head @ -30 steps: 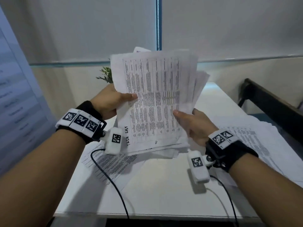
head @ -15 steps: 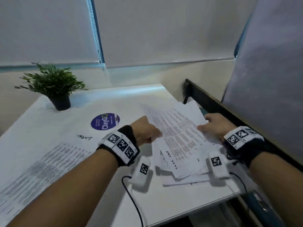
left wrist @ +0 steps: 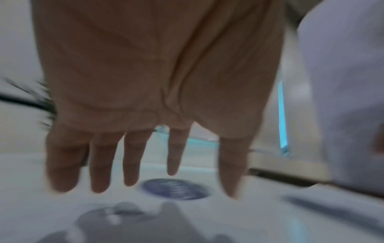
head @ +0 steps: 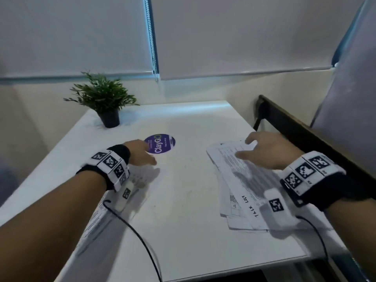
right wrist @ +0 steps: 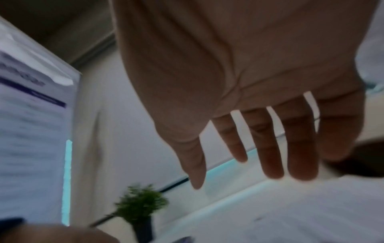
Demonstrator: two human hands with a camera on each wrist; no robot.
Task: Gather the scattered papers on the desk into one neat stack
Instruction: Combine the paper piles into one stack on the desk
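Note:
A rough stack of printed papers [head: 240, 180] lies on the right side of the white desk [head: 183, 220], its sheets fanned out and the top one marked "TASK LIST". My right hand [head: 244, 148] is over the stack's far end, its straight, spread fingers [right wrist: 272, 156] holding nothing. A single loose printed sheet [head: 142, 192] lies at the left, partly under my left forearm. My left hand [head: 149, 154] is above that sheet's far end, empty, with its fingers [left wrist: 133, 164] spread.
A small potted plant [head: 105, 102] stands at the back left. A round purple sticker [head: 160, 143] is stuck to the desk just beyond my left hand. A dark wooden frame [head: 305, 131] runs along the right edge. Black cables [head: 142, 245] trail from both wrists.
The papers I held upright in both hands came down onto the desk's right side. My left hand let go and moved left over the loose sheet; my right hand stayed at the stack.

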